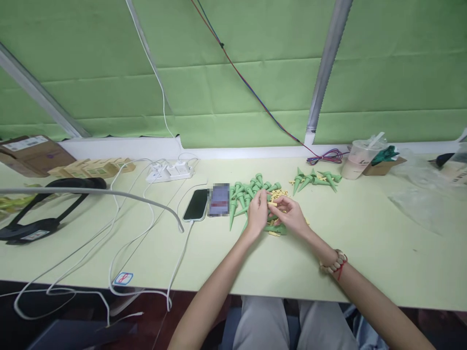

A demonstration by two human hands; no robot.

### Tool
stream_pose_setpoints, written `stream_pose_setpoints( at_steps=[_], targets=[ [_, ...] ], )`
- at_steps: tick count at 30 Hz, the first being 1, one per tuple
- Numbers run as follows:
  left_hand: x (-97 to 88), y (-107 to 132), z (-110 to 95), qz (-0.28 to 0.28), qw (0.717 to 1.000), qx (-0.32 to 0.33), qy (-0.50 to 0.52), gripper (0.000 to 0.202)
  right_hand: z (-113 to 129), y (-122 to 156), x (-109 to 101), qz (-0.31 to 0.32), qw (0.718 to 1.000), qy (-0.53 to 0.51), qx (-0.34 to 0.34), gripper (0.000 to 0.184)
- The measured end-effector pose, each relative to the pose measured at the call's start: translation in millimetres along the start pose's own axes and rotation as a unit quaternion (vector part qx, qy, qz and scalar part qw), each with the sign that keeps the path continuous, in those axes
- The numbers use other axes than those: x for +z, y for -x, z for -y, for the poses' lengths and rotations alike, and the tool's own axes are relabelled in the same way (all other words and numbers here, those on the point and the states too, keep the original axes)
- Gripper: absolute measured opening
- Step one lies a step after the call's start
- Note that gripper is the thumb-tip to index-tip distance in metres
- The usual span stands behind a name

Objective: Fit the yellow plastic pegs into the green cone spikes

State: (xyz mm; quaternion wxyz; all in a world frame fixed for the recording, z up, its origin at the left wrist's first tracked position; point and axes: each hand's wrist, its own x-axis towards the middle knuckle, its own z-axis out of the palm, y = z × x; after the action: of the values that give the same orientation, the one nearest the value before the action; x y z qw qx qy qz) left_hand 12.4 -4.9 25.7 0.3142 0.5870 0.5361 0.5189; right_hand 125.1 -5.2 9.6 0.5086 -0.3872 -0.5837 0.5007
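Centrally, a small yellow piece point(272, 204) is being pinched by the right hand point(292, 218) beside the curled left hand point(257, 214), whose grasp cannot be told. Both are being held over the green cone pile point(242, 192) at twelve o'clock, seemingly for short reaches.

A pale green worktop point(365, 243) runs along the wall. Near its middle lies a heap of green cones point(245, 193) mixed with small yellow pieces point(279, 194); a smaller cluster of cones point(315, 179) lies apart to the right. Just left of the heap, two phones point(196, 204) lie side by side. Further left are a white power strip point(170, 171), loose white cables point(146, 228), a black strap-like object point(44, 214), a row of small boxes point(91, 168) and a brown carton point(34, 151). At the right stand a plastic cup point(359, 160) and an open cardboard box point(383, 167), with clear plastic bags point(419, 201) nearby.
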Motion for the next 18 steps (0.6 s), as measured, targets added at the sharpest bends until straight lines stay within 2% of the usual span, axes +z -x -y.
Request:
stream_pose_setpoints(
  at_steps=[4, 9, 11, 16, 18],
  targets=[
    [0.8, -1.1, 2.8, -0.008, 0.999, -0.013, 0.029, 0.047, 1.7, -0.7, 2.1, 0.015, 0.997, -0.054, 0.047, 0.035],
    [0.9, -1.0, 2.9, 0.056, 0.997, -0.014, 0.059, 0.046, 2.6, 0.5, 2.5, 0.031, 0.998, -0.047, 0.019, 0.036],
    [1.2, -2.3, 3.1, 0.062, 0.996, -0.015, 0.055, 0.047, 1.6, 1.2, 0.9, 0.038, 0.999, -0.015, 0.001, 0.033],
    [1.5, -7.8, 5.8, 0.023, 1.0, -0.002, 0.017, 0.047, -2.4, 1.0, -3.7, 0.009, 0.982, 0.152, -0.114, 0.022],
    [1.2, -8.7, 6.4, 0.006, 1.0, 0.0, 0.003, 0.046, -1.8, -0.7, -4.1, 0.004, 0.987, 0.135, -0.087, 0.022]
  ],
)
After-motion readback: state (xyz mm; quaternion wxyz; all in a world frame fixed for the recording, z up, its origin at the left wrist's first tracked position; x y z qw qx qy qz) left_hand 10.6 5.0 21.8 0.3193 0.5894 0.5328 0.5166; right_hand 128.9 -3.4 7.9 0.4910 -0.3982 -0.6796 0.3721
